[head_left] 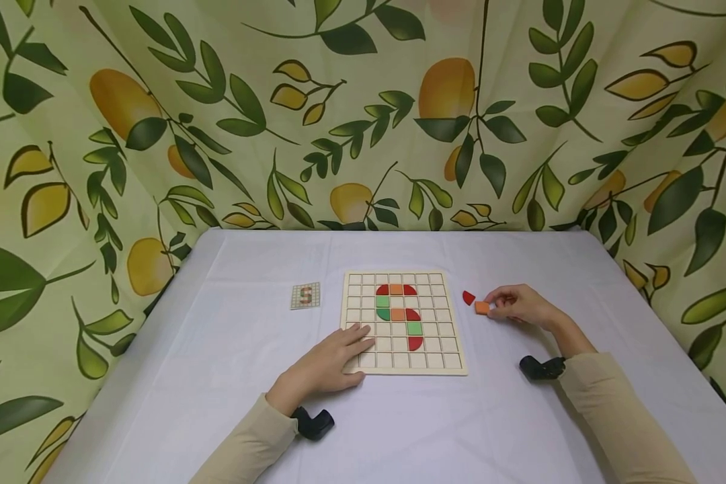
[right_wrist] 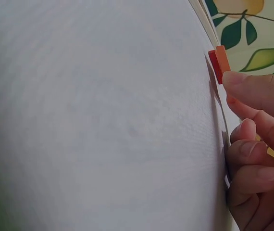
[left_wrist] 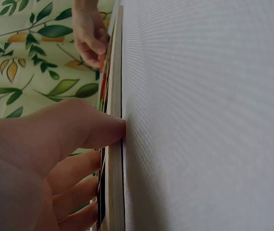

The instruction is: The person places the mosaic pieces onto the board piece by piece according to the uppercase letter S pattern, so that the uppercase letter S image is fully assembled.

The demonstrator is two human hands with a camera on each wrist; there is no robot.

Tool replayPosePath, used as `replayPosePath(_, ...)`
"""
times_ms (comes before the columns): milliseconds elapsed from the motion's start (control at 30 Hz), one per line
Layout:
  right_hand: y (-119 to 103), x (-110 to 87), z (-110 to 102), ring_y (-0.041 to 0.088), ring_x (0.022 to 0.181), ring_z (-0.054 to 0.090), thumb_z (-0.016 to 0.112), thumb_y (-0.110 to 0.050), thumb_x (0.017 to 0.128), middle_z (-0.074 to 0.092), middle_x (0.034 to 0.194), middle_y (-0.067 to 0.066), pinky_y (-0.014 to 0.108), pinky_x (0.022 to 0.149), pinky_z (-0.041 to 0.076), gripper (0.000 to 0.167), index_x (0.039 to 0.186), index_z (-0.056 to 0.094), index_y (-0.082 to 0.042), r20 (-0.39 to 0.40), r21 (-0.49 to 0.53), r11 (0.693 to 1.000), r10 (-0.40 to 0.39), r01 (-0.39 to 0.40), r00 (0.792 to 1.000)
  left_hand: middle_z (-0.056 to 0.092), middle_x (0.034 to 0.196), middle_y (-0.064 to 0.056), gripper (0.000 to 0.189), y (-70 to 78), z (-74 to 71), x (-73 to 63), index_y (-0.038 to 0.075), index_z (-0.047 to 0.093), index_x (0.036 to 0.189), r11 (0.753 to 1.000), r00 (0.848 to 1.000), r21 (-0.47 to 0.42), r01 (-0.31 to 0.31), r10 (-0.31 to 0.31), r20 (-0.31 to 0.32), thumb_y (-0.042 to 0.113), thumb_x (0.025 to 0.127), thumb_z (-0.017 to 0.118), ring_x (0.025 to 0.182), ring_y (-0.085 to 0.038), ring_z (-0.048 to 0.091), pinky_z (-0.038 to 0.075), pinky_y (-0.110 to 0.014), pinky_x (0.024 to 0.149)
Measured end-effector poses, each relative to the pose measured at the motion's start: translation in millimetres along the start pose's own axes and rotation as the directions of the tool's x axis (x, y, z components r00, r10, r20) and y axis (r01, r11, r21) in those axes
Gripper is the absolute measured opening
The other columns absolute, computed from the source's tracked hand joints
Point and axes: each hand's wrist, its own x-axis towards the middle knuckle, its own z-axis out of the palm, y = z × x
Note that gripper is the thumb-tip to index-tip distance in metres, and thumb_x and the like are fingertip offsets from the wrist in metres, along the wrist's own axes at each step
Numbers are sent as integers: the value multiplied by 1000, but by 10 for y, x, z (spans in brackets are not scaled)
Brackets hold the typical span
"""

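Note:
Between thumb and fingers my right hand pinches an orange square tile, right of the board. In the right wrist view the orange tile stands out past the thumb tip, a red piece behind it. Just left of it, a red quarter-round tile lies on the cloth. My left hand rests on the lower left corner of the wooden grid board, fingers spread over the squares and thumb at the near edge. Red, orange and green tiles on the board form an S-like curve.
A small pattern card showing a similar curve on a grid lies left of the board. White cloth covers the table. A leaf-and-fruit printed curtain hangs behind and at both sides.

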Motion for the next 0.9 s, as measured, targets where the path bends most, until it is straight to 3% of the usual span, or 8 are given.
replayPosePath(267,-87,-47,39,4,56,40,75,-15,81,47,72,-6,18,48,33,41,111,61,8,-24,25,1000,14,-14,1000,41,154,-9,58,-11,7,1,11,49,141,1000,1000,19,-23,23,-15,28,88,62,147,-30,33,33,-48,119)
replayPosePath(900,-358,-123,199,6,66,44,75,-11,80,48,76,-1,18,52,38,37,108,62,9,-48,28,999,-44,46,998,41,154,-10,58,-12,12,-1,10,49,141,999,999,30,-35,36,-25,27,88,62,146,-30,35,34,-48,118)
